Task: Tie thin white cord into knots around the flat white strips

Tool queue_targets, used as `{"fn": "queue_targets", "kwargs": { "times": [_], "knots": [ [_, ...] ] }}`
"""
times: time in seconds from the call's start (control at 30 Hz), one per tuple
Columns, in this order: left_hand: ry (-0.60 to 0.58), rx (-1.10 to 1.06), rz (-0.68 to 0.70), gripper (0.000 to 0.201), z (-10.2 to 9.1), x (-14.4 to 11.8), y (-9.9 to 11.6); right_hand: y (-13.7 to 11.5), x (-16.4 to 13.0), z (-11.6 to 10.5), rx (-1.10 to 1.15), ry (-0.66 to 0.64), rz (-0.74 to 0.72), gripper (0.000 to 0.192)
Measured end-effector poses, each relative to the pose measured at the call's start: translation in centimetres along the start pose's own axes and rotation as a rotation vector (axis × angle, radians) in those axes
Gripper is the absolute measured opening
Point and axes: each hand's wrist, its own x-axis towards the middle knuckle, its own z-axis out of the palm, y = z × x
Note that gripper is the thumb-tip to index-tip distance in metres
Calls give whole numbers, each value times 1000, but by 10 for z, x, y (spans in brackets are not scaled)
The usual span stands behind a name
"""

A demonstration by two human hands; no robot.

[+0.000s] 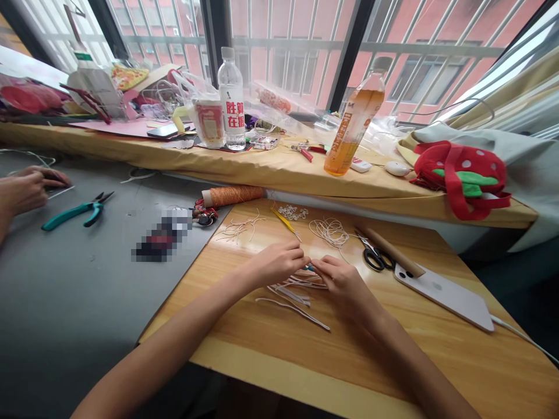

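Note:
Over the wooden board, my left hand (279, 263) and my right hand (338, 276) meet with their fingertips pinched together. Between them shows a small blue piece (310, 267), mostly hidden by the fingers; my right fingers close on it. What my left fingers pinch is too small to make out. Just below the hands lie several white cord lengths (301, 314). Beyond them are a yellow-handled tool (285, 222), a pile of small white rings (293, 213), a loose coil of white cord (329, 231) and a tangle of short cord ends (240, 227).
Black-handled scissors (374, 259), a brown tube (393, 250) and a white phone (449, 297) lie right. Left, another person's hand (30, 189) works near teal pliers (78, 215). An orange thread spool (236, 195) and two bottles, one clear (231, 99), one amber (353, 125), stand behind.

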Motion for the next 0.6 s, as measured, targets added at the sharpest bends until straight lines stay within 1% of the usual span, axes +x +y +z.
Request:
{"fn": "queue_targets", "kwargs": {
  "times": [0.23,0.4,0.53,0.6],
  "knots": [
    [20,-23,-58,22,2,-1,4,-1,-2,0,-110,-10,-35,30],
    [42,-63,-46,23,3,-1,8,-3,-3,0,-110,-6,-77,31],
    [60,-92,-51,22,5,-1,4,-4,-2,1,-82,28,-44,30],
    [73,-108,-95,21,2,1,-2,-1,0,0,-52,56,-4,29]
  ]
}}
